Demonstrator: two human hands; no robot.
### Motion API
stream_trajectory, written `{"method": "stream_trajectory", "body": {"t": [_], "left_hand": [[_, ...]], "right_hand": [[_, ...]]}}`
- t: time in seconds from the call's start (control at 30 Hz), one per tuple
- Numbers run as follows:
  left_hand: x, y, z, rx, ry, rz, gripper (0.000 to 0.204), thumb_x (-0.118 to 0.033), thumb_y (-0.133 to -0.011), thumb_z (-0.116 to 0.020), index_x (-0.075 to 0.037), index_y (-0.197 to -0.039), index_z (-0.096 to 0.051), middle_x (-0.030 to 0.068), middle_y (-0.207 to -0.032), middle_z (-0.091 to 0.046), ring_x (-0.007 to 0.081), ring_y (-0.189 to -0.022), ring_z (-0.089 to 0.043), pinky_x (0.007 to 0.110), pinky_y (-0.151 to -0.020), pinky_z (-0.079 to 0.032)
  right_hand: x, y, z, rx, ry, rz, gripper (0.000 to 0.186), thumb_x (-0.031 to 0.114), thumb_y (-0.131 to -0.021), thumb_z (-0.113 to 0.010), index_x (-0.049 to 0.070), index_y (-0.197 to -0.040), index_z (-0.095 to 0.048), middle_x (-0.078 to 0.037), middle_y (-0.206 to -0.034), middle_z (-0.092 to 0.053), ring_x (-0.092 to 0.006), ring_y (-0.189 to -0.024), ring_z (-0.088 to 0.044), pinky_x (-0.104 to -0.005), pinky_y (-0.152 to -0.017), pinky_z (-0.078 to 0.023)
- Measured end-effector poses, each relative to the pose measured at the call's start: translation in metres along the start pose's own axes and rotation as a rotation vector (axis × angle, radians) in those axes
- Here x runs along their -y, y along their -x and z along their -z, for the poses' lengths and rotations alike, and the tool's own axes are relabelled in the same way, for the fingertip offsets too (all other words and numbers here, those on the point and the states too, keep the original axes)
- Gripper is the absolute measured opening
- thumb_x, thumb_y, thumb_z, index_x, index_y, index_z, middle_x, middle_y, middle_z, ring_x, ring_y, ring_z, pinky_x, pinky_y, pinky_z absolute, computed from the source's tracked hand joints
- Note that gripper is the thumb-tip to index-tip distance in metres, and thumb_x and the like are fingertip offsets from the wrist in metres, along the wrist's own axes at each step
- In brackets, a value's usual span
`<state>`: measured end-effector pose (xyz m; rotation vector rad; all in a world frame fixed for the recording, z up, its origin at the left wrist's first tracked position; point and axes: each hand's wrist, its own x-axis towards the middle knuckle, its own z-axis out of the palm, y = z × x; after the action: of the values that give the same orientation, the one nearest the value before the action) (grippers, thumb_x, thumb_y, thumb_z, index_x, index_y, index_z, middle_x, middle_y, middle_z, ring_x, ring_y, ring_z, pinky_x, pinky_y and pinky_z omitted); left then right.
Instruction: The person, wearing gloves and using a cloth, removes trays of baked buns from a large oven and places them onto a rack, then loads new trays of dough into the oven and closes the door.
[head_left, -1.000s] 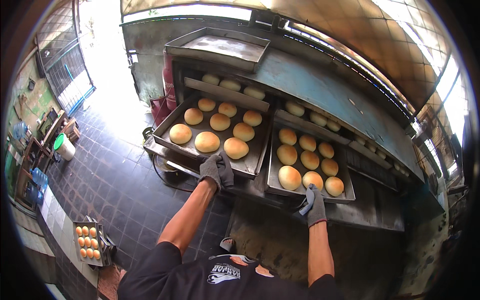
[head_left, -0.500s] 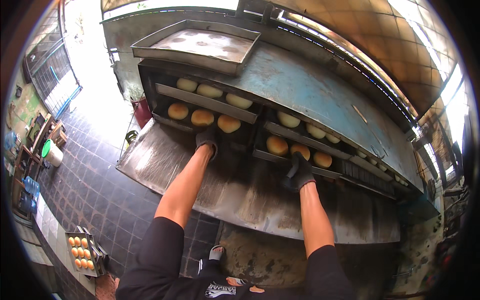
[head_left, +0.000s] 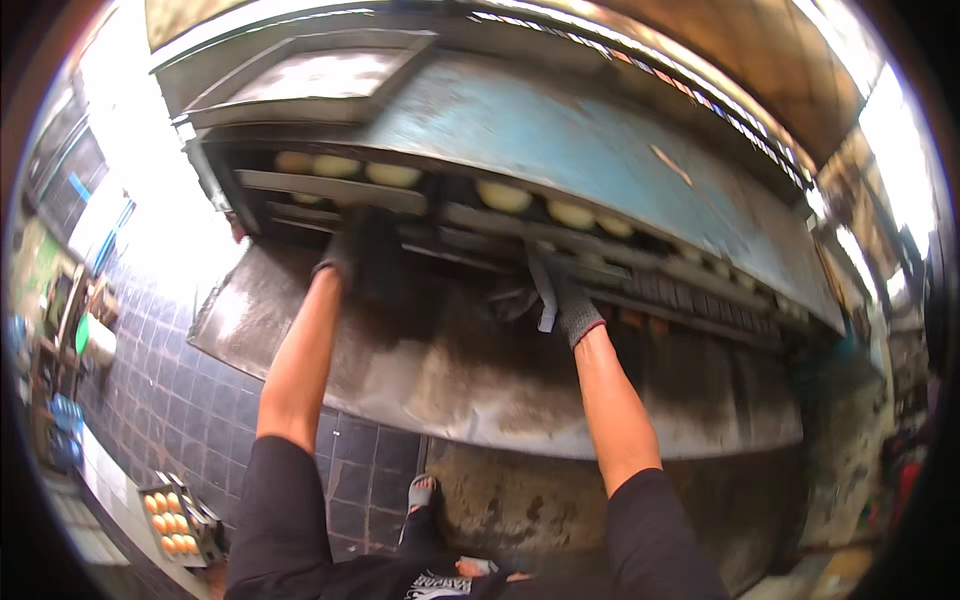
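Both of my hands wear dark gloves and reach into the front opening of a wide metal oven. My left hand is at the lower level, under the left upper tray; its fingers are smeared and lost in shadow. Below the right upper tray is my right hand, beside a loose dark fold with a pale strip. Blur hides what its fingers grip, if anything. Pale buns sit in a row on the upper trays, with more pale buns to the right.
A sloping metal shelf runs along the oven's front, beneath my forearms. An empty-looking rimmed tray rests on top at the left. Browned buns lie on a tray at lower left. A white bucket with a green lid stands on the dark tiled floor.
The view has shifted, and both hands now reach further under the upper trays. The browned buns at the front of the lower level no longer show there.
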<state>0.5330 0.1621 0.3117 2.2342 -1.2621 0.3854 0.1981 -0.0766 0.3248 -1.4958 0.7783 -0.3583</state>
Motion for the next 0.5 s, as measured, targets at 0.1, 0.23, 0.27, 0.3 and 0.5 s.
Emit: {"method": "stream_trajectory", "body": {"t": [0.1,0.23,0.27,0.3,0.5], "left_hand": [[-0.133,0.088,0.117,-0.203,0.816,0.552,0.040,-0.035,-0.101,-0.061,-0.002,-0.124,-0.068,0.0099,-0.116,-0.069,0.0239,-0.113,-0.065,0.036,-0.102,-0.051],[-0.282,0.254,0.115,-0.264,0.390,0.042,0.037,-0.025,-0.093,-0.074,-0.001,-0.120,-0.070,0.0110,-0.115,-0.070,0.0245,-0.109,-0.067,0.034,-0.098,-0.053],[-0.324,0.292,0.099,-0.215,0.368,0.080,0.041,-0.023,-0.091,-0.076,-0.001,-0.124,-0.068,0.0113,-0.120,-0.069,0.0255,-0.110,-0.067,0.034,-0.099,-0.052],[-0.371,0.328,0.091,-0.047,0.444,0.287,0.047,-0.022,-0.090,-0.075,-0.001,-0.131,-0.065,0.0124,-0.127,-0.068,0.0263,-0.121,-0.063,0.036,-0.103,-0.050],[-0.557,0.463,-0.068,0.213,0.852,0.062,0.041,-0.021,-0.086,-0.069,0.000,-0.121,-0.070,0.0189,-0.123,-0.069,0.0369,-0.120,-0.059,0.043,-0.104,-0.045]], "right_hand": [[-0.009,0.142,0.043,0.130,-0.341,-0.117,0.042,0.046,-0.108,-0.049,0.011,-0.130,-0.059,0.000,-0.091,-0.059,-0.0106,-0.066,-0.054,-0.0256,-0.055,-0.045],[-0.100,0.335,0.103,0.185,-0.895,-0.026,0.040,0.040,-0.107,-0.056,0.009,-0.132,-0.057,0.004,-0.110,-0.060,-0.0070,-0.086,-0.057,-0.0234,-0.073,-0.050],[-0.130,0.376,0.118,0.093,-0.567,0.125,0.046,0.034,-0.105,-0.059,0.005,-0.140,-0.052,0.001,-0.124,-0.060,-0.0104,-0.104,-0.057,-0.0260,-0.092,-0.047],[-0.156,0.419,0.136,-0.046,-0.229,0.237,0.054,0.028,-0.104,-0.062,0.002,-0.149,-0.047,-0.002,-0.137,-0.060,-0.0139,-0.122,-0.056,-0.0285,-0.110,-0.044],[-0.364,0.581,0.282,-0.024,-0.469,-0.048,0.050,0.026,-0.108,-0.054,0.004,-0.151,-0.044,-0.009,-0.150,-0.051,-0.0218,-0.132,-0.054,-0.0362,-0.112,-0.046]]}}
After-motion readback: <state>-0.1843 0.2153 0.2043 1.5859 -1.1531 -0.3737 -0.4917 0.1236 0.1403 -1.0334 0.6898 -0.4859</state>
